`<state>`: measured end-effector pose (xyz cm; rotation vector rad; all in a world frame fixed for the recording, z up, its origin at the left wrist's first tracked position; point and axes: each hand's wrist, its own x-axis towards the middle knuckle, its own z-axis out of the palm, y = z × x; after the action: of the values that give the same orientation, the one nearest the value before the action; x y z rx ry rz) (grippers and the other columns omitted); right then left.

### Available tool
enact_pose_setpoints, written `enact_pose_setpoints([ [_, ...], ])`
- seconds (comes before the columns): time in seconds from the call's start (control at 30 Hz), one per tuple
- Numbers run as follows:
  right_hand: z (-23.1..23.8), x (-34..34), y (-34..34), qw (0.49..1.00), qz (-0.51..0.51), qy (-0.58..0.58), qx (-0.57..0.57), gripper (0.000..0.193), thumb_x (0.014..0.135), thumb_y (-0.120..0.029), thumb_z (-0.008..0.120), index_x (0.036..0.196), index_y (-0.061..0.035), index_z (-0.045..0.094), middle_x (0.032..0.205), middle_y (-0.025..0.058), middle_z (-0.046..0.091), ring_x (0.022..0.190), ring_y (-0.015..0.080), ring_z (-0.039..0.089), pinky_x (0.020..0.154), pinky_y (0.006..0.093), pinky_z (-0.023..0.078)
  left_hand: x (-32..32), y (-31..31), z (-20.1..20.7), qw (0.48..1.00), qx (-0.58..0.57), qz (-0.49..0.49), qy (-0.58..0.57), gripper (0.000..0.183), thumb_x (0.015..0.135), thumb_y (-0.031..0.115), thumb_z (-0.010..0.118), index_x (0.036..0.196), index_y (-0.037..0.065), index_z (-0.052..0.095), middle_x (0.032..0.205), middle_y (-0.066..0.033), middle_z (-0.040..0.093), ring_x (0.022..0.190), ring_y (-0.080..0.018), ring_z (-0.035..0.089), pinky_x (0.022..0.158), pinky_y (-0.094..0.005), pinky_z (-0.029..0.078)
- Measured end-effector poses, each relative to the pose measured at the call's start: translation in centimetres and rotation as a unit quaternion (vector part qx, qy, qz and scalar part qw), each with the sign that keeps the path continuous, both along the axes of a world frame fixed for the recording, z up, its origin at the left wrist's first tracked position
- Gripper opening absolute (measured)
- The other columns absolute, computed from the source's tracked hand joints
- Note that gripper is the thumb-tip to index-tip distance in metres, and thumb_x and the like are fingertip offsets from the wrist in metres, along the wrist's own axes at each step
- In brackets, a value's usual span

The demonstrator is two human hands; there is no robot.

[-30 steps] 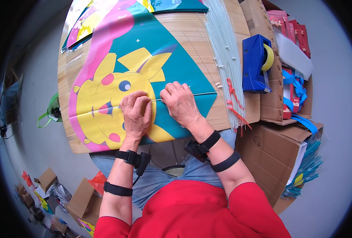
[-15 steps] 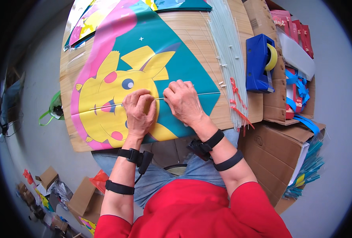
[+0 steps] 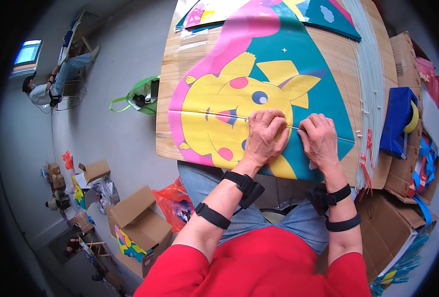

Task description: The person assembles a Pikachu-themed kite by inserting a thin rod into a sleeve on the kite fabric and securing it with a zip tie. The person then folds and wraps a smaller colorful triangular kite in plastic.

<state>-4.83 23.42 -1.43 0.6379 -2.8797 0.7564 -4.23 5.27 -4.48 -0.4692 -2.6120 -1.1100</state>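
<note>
A printed plastic sheet (image 3: pixel 204 94), teal and pink with a yellow cartoon animal, lies spread on a wooden table; it looks like a kite sail. Across it runs a thin whitish rod (image 3: pixel 293 128). My left hand (image 3: pixel 266 136) pinches the rod near its middle, fingers bent and pressed to the sheet beside the animal's eye. Just to the right, my right hand (image 3: pixel 320 141) has its thumb and fingers closed on the same rod over the teal part. Both sets of fingertips partly hide the rod.
A bundle of thin pale rods (image 3: pixel 372 89) with red ties lies along the table's right side. Beyond stand a blue tape dispenser (image 3: pixel 396 123) and cardboard boxes. More printed sheets (image 3: pixel 325 20) lie at the far edge. A green bag (image 3: pixel 142 96) sits left of the table.
The view has swung left, so the table and hands appear farther right. Both hands stay on the rod; the right one sits slightly nearer to me on the sheet.
</note>
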Motion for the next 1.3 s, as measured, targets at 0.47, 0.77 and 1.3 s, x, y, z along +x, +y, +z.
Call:
enact_pose_setpoints([
  [0.47,-0.23,-0.19,-0.06,1.000,0.000,0.008,0.007,0.012,0.079,-0.010,0.069,0.085,-0.0077,0.058,0.086,0.0081,0.055,0.088,0.0267,0.056,0.080,0.0392,0.042,-0.09,0.05,-0.20,1.000,0.000,0.001,0.002,0.017,0.076,0.011,0.071,0.089,0.011,0.062,0.104,-0.0037,0.061,0.099,-0.0249,0.056,0.092,-0.0395,0.037],
  [0.77,-0.20,-0.20,-0.09,1.000,0.000,0.014,0.011,0.011,0.080,-0.010,0.068,0.084,-0.0076,0.058,0.084,0.0080,0.054,0.086,0.0257,0.056,0.079,0.0390,0.042,-0.02,-0.01,-0.31,1.000,-0.004,0.000,-0.003,0.017,0.075,0.010,0.071,0.089,0.011,0.062,0.105,-0.0038,0.061,0.100,-0.0250,0.056,0.092,-0.0399,0.037],
  [1.3,-0.75,-0.19,-0.35,0.992,-0.001,0.075,0.100,0.006,0.082,-0.011,0.061,0.082,-0.0100,0.055,0.079,0.0055,0.054,0.081,0.0213,0.057,0.073,0.0359,0.041,-0.13,0.05,-0.22,1.000,0.003,0.004,0.005,0.015,0.076,0.007,0.070,0.089,0.010,0.062,0.102,-0.0039,0.062,0.098,-0.0253,0.057,0.091,-0.0398,0.038],
])
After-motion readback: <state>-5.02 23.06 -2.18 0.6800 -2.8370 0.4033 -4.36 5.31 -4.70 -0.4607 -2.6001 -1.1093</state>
